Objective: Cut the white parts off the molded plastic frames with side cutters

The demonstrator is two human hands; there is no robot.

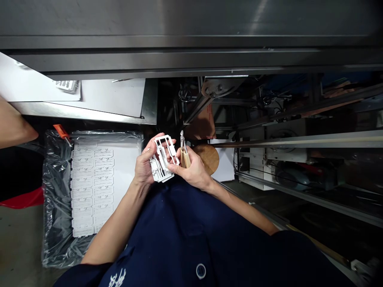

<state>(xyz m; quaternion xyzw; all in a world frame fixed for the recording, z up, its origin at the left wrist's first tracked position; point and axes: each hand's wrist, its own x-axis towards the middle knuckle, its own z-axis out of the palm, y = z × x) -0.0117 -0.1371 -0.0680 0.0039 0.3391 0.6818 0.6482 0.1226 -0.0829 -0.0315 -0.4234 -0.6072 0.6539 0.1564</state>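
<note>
My left hand [144, 167] is closed around several flat white moulded plastic frames [163, 157], stacked and held up in front of my body. Slots and thin bars show in these pieces. A pair of pliers [184, 158] with tan handles and a metal head rests in my right hand [196, 171], head pointing away from me. The thumb of that hand touches the right side of the white frames, and its other fingers are partly hidden behind them.
Left of me, a tray lined with clear plastic [56, 223] holds rows of white parts [92, 187]. An orange-handled tool [61, 131] lies on its corner. Another person's arm [14, 125] enters at far left. A metal ledge [191, 59] spans ahead; a round wooden stool [208, 158] stands right.
</note>
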